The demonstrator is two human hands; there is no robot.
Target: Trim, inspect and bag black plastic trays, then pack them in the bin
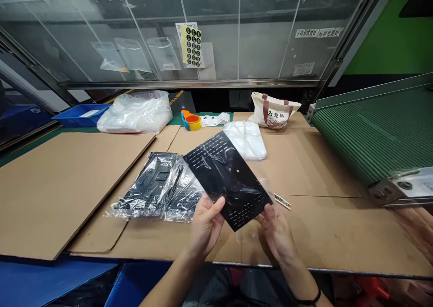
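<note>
A flat black panel (233,176) with rows of small slots at two ends is held up, tilted, above the cardboard-covered table. Clear plastic film shines over its face and sticks out at the lower right. My left hand (208,217) grips its lower left edge, thumb on the front. My right hand (275,228) pinches the lower right corner and the film there. Just left of the panel lie black plastic parts in clear bags (152,185). Behind it sits a stack of white plastic bags (246,140).
A big cardboard sheet (74,180) covers the left side. At the back are a blue tray (81,114), a bulky plastic bag (137,112), a tape dispenser (191,121) and a cloth bag (273,111). A green conveyor (382,131) borders the right. A pen-like tool (282,202) lies beside my right hand.
</note>
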